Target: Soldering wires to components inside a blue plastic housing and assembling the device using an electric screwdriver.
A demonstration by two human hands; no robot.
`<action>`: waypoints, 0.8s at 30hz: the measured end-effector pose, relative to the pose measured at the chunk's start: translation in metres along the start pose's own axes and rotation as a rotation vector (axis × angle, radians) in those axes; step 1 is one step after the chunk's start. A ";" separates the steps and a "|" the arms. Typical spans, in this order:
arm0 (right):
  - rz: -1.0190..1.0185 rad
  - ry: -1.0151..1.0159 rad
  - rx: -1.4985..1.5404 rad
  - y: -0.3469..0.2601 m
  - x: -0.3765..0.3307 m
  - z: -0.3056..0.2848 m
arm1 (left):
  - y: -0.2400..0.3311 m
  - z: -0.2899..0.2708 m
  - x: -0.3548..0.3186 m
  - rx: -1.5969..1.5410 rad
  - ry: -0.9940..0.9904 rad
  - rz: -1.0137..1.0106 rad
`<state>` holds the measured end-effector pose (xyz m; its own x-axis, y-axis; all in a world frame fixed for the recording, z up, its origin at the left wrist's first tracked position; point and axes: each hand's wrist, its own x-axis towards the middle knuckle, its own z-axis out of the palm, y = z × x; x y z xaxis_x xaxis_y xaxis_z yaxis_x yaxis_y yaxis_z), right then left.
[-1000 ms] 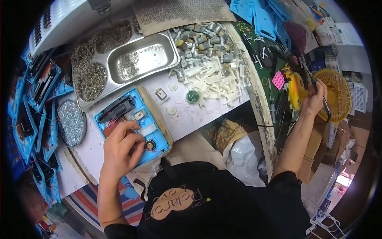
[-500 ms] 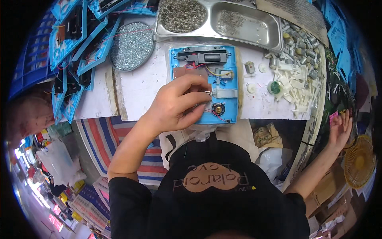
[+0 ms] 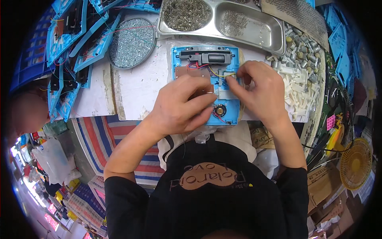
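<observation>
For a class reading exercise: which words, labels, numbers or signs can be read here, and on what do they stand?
Black shirt: lettering across a tan patch; wording withheld.
Cardboard box: dark print; wording withheld.
Printed sheets, lower left: too small and blurred to read.

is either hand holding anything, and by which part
Cannot be told: left hand partly covers the brown board, right hand is at the small motor; any grip is hidden.

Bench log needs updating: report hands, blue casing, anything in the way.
Left hand over brown board, grip unclear. Right hand at small wired part. Blue casing open, inner parts exposed. Both hands partly cover it.
</observation>
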<state>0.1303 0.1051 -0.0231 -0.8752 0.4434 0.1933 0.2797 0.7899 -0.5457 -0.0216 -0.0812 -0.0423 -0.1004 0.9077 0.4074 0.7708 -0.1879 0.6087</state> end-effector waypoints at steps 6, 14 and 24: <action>0.010 -0.087 -0.248 -0.013 0.009 -0.006 | 0.002 0.010 0.023 0.196 0.045 -0.015; 0.357 -0.324 0.127 -0.004 0.019 -0.015 | 0.002 0.014 0.018 0.321 0.065 -0.017; -0.227 -0.326 -0.308 -0.024 0.030 -0.023 | 0.003 0.008 0.029 0.294 0.034 -0.017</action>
<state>0.1059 0.1093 0.0146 -0.9916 0.1291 -0.0125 0.1282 0.9613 -0.2438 -0.0172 -0.0529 -0.0341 -0.1323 0.8956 0.4247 0.9173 -0.0517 0.3948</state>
